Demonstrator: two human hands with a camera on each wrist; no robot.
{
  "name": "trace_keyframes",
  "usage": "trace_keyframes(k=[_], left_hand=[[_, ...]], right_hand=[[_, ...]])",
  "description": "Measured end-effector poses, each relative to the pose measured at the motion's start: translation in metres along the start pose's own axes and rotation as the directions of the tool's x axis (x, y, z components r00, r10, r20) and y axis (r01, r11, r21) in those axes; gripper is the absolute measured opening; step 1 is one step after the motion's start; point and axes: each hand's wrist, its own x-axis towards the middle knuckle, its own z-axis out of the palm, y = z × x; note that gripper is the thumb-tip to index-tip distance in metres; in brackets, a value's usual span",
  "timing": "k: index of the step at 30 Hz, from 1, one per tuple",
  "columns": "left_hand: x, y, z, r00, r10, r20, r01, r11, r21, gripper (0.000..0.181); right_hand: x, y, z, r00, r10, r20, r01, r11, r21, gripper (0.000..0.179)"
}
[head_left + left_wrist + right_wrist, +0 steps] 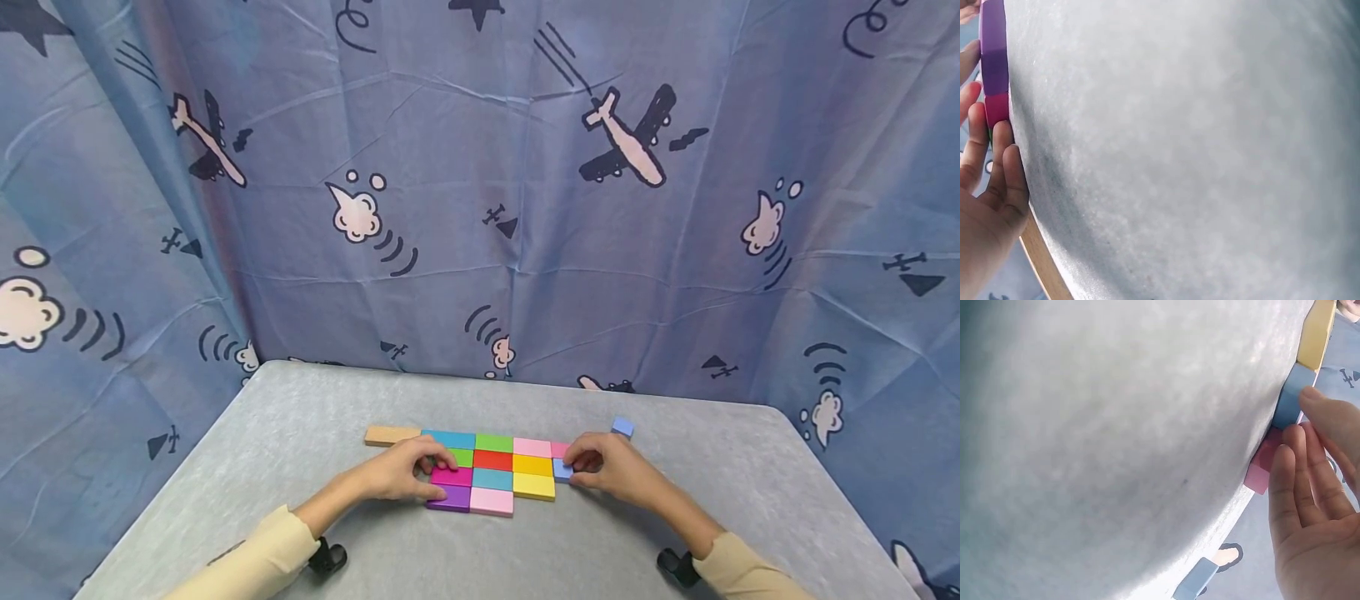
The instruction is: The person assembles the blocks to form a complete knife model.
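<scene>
Colored rectangular blocks lie flat and side by side in rows on the table in the head view. My left hand (pixel 401 471) is at their left side, its thumb at the purple block (pixel 450 499) and other fingertips over the magenta block (pixel 452 476) and a green block (pixel 462 457). At the right side my right hand (pixel 611 468) touches a small blue block (pixel 562 470) with thumb and fingertips. In the right wrist view, its fingers extend along a small pink block (pixel 1264 464) beside the blue one. Inside the group are a red block (pixel 492 460) and a yellow block (pixel 534 486).
A wooden-colored block (pixel 392 435) extends from the back row's left end. Another small blue block (pixel 622 427) stands apart behind my right hand. The grey table (pixel 525 554) ends at a blue patterned curtain (pixel 450 208).
</scene>
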Motion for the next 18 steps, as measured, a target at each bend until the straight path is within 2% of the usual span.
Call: trace_keyframes(k=[13,18], left_hand=[[0.0011,-0.0005,-0.0001,1.0,-0.001,0.004,0.001,1.0,0.0,0.031],[0.001,0.0002,-0.0002,1.0,-0.003,0.009,0.003,1.0,0.004,0.031]], right_hand=[[0.0004,-0.0007,0.0013,1.0,0.021,-0.002,-0.021,1.0,0.017,0.022],[-0.0017,0.0016,-0.003,1.0,-0.007,-0.005,0.007,0.998,0.061,0.022]])
